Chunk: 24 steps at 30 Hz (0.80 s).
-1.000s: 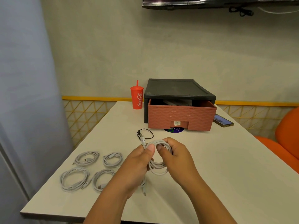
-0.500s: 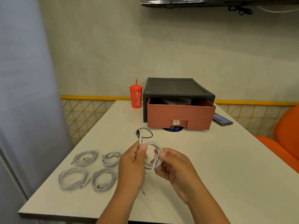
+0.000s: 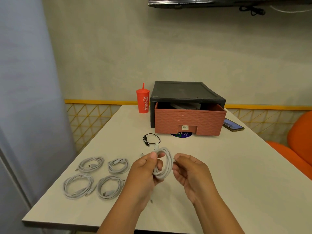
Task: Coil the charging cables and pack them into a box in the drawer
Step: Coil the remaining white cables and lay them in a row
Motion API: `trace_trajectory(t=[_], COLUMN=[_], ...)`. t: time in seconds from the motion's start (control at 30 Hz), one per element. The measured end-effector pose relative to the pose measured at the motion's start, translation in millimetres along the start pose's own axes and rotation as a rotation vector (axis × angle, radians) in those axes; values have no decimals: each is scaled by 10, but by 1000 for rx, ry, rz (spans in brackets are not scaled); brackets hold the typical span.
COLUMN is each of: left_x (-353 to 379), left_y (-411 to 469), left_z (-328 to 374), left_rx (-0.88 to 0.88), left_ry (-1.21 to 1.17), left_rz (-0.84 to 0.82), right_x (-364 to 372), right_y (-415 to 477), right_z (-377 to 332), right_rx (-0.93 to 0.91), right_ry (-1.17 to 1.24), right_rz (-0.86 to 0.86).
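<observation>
Pinching coil (image 3: 168, 162): left hand (image 3: 145, 171), right hand (image 3: 191, 173)

I see open white bench (image 3: 236, 174) at frame right; four coiled white cables (image 3: 116, 166) crowd the lower left, and a black cable loop (image 3: 144, 139) lies before the pink woven-pattern drawer (image 3: 189, 120).
</observation>
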State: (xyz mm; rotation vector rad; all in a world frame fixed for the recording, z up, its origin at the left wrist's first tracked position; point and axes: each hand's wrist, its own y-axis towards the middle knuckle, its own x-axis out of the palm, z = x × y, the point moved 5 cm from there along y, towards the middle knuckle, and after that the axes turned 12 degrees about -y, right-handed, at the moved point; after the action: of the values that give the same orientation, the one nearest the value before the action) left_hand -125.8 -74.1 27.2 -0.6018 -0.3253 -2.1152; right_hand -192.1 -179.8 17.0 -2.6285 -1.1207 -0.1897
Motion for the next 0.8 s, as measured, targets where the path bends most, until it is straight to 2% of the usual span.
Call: trace_trajectory(t=[0.1,0.23,0.33,0.47,0.63,0.73,0.8], left_x=[37,64,17,-39,-57,-77,-75], left_y=[-9,-11,18,47,33,26,32], left_z=[-6,-55,-79,-117,-40,-31,-28], left_rx=[-71,-188,-271,-327,-271,-198,-150], left_ry=[-145,-380,-597,-694,-683,-503,-400], left_rz=[-10,76,146,159,190,202,193], right_x=[-75,-85,-94,-102,-162,-175,-122], right_y=[37,52,64,56,30,36,38], right_z=[-42,-30,-1,49,76,77,60], right_rx=[-50,-91,-80,-60,-80,-80,-47], right_ry=[-10,-39,-17,61,160,263,400], right_rz=[102,190,221,228,305,315,250])
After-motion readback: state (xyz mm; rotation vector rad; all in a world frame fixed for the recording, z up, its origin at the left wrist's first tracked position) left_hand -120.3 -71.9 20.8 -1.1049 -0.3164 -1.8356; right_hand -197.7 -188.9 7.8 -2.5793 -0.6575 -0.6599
